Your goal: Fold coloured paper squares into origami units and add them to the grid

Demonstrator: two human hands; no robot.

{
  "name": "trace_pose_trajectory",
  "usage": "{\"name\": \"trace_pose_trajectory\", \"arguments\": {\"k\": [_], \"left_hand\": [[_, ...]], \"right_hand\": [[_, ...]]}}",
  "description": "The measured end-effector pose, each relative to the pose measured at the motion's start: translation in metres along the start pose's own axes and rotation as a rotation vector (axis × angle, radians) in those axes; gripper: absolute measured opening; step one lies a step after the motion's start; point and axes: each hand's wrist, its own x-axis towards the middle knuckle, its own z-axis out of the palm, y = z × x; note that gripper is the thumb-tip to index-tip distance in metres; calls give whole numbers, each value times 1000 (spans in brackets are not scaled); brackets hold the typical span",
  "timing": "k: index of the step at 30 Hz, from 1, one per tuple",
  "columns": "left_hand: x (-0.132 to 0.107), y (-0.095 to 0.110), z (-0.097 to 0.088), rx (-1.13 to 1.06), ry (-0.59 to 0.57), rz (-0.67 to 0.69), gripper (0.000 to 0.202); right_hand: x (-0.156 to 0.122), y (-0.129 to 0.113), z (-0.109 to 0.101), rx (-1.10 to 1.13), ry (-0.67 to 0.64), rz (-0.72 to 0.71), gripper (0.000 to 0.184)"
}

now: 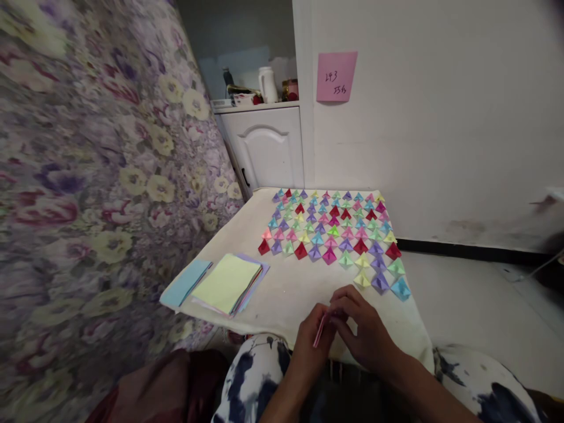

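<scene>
Both my hands meet at the near edge of a small white table (291,288). My left hand (311,343) pinches a folded pink paper (321,330), which stands on edge. My right hand (363,329) curls over the same paper from the right, fingers pressed on its top. Beyond my hands, several rows of small folded paper shapes (330,232) in red, pink, purple, green, yellow and blue cover the far half of the table.
A stack of coloured paper sheets (227,282), yellow on top, lies at the table's left with a blue sheet (185,282) beside it. A floral cloth (88,176) fills the left. A white cabinet (264,144) and a wall with a pink note (336,76) stand behind.
</scene>
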Motion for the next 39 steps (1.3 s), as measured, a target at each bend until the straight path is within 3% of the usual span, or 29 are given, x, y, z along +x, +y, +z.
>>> {"name": "trace_pose_trajectory", "arguments": {"k": [22, 27, 39], "left_hand": [[-1, 1, 2, -69, -49, 34, 11], [-2, -3, 4, -84, -66, -27, 10], [-1, -5, -1, 92, 16, 48, 14]], "right_hand": [[-3, -6, -6, -31, -77, 14, 18], [-4, -8, -8, -68, -102, 27, 18], [-4, -14, -13, -229, -206, 52, 27]]}}
